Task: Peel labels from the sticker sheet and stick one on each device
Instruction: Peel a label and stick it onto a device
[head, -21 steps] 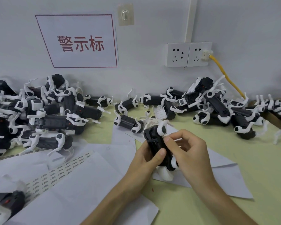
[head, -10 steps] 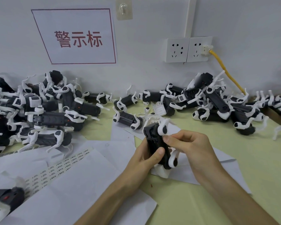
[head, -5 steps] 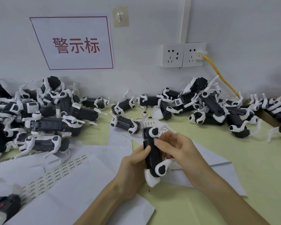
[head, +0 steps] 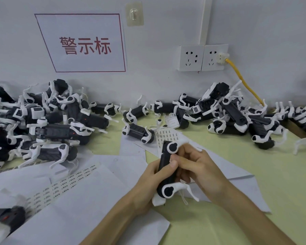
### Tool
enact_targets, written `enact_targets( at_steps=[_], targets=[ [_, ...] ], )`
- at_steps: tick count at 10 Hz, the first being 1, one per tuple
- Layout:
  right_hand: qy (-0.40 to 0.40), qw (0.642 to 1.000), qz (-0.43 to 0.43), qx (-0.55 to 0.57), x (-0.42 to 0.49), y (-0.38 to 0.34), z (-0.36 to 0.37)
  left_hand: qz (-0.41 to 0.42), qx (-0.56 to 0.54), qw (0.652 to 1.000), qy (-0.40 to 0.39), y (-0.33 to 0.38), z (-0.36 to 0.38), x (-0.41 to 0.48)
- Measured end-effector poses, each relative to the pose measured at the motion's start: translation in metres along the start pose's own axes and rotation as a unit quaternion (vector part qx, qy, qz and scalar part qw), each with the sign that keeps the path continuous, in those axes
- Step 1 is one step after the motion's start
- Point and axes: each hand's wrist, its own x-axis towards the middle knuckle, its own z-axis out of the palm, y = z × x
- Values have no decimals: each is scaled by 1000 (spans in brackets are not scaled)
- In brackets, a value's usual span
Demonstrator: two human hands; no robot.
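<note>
One device (head: 165,174) mid-labelling | left hand (head: 148,183), right hand (head: 200,167): fingers (head: 185,154) clamped on it | many piled devices (head: 48,124) seemingly remain

Fingers (head: 185,152) of my right hand (head: 201,170) and my left hand (head: 148,181) are covering the device (head: 164,158) mid-body, hiding any label there. Just behind the device, the sticker sheet (head: 166,136) print is showing too small to read. Far left of it, another unit (head: 7,218) is getting cropped by the frame edge.
</note>
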Motion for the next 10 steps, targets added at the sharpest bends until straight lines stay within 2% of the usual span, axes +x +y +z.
enact_targets(
  at_steps=[1, 3, 5, 6, 7, 8, 9, 10],
  targets=[
    [-8, 1000, 7, -2, 0, -1, 0, 8, 2, 1000, 4, 1, 1, 0],
    [21, 1000, 7, -3, 2, 4, 3, 14, -66, 998, -4, -1, 0, 3],
    [31, 999, -4, 6, 2, 6, -1, -27, -91, 995, -14, -13, -7, 18],
    [26, 1000, -13, 3, 3, 7, -3, -64, -100, 993, 18, -17, -11, 23],
    [51, 998, -32, 8, 4, 8, -5, -68, -95, 993, 35, -18, -13, 19],
    [122, 989, -81, 9, 3, 9, -12, -94, -84, 992, 22, -18, -16, 17],
    [188, 971, -150, -12, 4, 6, -26, -89, -123, 988, -15, -17, -20, 18],
    [138, 975, -137, -111, 6, -4, -36, -118, -97, 988, -32, -20, -21, 17]
  ],
)
